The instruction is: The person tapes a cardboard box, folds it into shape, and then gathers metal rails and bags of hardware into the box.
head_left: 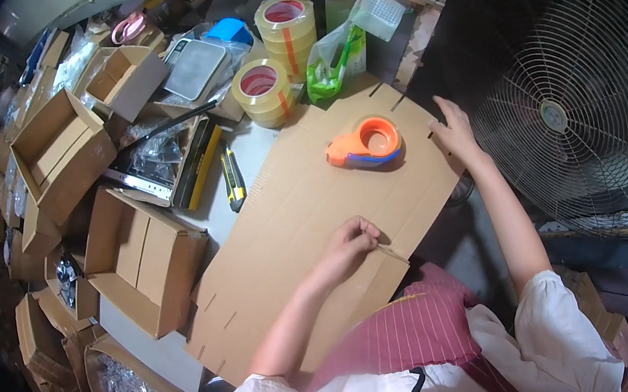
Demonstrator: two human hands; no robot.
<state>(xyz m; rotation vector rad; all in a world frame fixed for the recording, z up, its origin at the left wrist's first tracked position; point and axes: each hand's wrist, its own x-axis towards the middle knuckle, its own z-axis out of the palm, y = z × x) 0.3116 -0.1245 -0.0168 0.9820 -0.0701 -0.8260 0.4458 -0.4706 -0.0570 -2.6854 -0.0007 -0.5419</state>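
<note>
A large flattened cardboard box (pixel 294 224), with slots cut along its edges, lies diagonally across the table before me. My left hand (pixel 353 242) is closed, its curled fingers pinching the cardboard at a slot near the near edge. At the far right edge of the sheet, my right hand (pixel 454 131) is open, fingers stretched out and thumb at the cardboard's border. On top of the cardboard, between and beyond my hands, rests an orange and blue tape dispenser (pixel 365 146).
Beyond the cardboard stand stacked rolls of clear tape (pixel 290 42) and a green plastic bag (pixel 345 58). A yellow-black utility knife (pixel 233 179) lies to the left, near several open cartons (pixel 143 258) and a grey scale (pixel 195 68). A large caged fan (pixel 558 114) stands close on my right.
</note>
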